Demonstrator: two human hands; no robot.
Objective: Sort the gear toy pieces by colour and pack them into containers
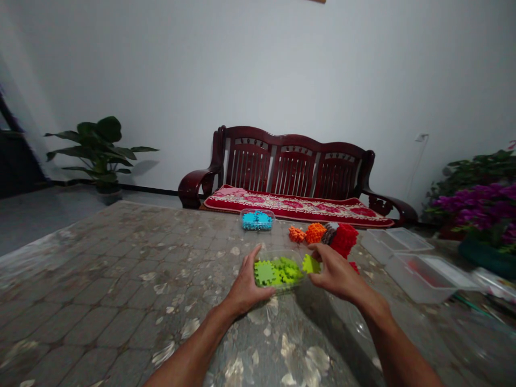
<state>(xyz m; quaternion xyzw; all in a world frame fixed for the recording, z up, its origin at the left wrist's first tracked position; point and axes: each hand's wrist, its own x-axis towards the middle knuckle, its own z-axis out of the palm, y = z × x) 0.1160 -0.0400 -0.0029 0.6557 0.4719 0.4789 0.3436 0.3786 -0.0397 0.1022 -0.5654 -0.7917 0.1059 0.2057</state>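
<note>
A clear plastic box (287,291) filled with lime-green interlocking tiles (287,270) sits on the table in front of me. My left hand (246,282) is closed round the box's left end, thumb along the near side. One flat green tile (265,273) lies inside, right by that thumb. Between the thumb and fingers of my right hand (332,271) is a single lime-green tile (310,264), held at the right end of the box. Part of this tile is covered by the fingers.
Farther back stands a clear box of blue tiles (257,220). Orange tile stacks (315,233), grey tiles (330,231) and a red stack (345,239) are beyond my right hand. Translucent containers (421,277) and purple flowers (479,207) are at the right. A wooden bench (292,166) stands behind the table.
</note>
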